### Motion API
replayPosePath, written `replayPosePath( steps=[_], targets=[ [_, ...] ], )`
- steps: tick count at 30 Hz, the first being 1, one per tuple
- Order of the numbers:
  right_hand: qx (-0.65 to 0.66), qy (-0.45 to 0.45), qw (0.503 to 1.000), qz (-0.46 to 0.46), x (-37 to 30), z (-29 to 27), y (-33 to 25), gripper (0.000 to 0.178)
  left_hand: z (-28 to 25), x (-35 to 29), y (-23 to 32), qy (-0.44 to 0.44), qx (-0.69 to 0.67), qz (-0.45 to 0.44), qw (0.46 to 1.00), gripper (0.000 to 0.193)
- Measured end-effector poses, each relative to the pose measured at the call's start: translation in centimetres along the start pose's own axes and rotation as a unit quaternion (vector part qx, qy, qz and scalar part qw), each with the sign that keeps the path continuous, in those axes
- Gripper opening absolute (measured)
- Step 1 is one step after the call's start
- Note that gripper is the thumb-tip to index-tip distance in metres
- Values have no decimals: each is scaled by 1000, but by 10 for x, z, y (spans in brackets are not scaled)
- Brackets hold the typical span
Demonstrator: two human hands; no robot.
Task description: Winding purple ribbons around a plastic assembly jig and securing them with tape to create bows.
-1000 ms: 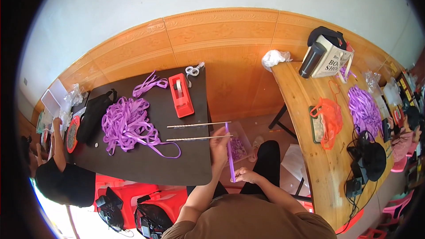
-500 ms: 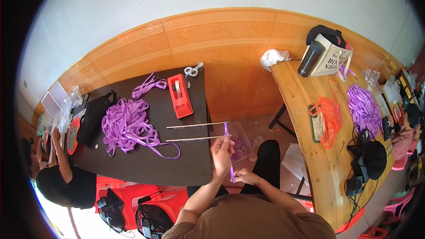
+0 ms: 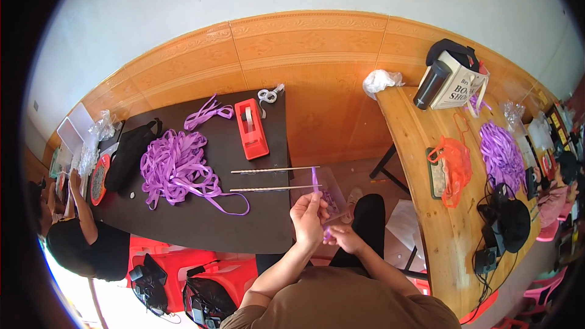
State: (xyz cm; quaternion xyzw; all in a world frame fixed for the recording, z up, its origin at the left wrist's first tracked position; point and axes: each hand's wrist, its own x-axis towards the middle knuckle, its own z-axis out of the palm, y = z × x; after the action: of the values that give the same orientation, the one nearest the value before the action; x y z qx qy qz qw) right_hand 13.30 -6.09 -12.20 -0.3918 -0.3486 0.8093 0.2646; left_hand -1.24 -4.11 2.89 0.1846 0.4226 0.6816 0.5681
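My left hand (image 3: 309,217) is raised at the dark table's right edge and pinches a clear plastic bag (image 3: 329,193) with a purple ribbon piece (image 3: 315,180) standing up in it. Just below and to the right, my right hand (image 3: 345,237) grips the lower end of the purple ribbon under the bag. Two thin sticks (image 3: 274,170) (image 3: 268,189) lie side by side on the dark table (image 3: 213,225) and poke out past its edge toward the bag. A loose heap of purple ribbon (image 3: 177,167) lies left of them.
A red tape dispenser (image 3: 251,128), scissors (image 3: 268,94) and a black bag (image 3: 129,153) are on the dark table. Another person sits at its left end (image 3: 79,231). The wooden table (image 3: 426,164) on the right carries an orange bag, purple ribbons and dark gear. Red stools stand below.
The long purple ribbon that hung down between my hands a second ago now shows only as a short piece in the bag; my hands have drawn closer together.
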Motion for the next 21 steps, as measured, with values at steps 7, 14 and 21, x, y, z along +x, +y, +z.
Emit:
replayPosePath(
  steps=[7, 14, 21],
  targets=[
    [-233, 290, 815, -444, 6, 34, -92, 16, -2, -8, 13, -14, 7, -52, 999, 12],
    [-496, 169, 543, -656, 9, 70, -159, 33, 0, -21, 22, -54, 28, -51, 997, 15],
    [-506, 120, 526, -673, 12, 78, -162, 27, 0, -31, 46, -109, 73, -61, 989, 17]
  ],
)
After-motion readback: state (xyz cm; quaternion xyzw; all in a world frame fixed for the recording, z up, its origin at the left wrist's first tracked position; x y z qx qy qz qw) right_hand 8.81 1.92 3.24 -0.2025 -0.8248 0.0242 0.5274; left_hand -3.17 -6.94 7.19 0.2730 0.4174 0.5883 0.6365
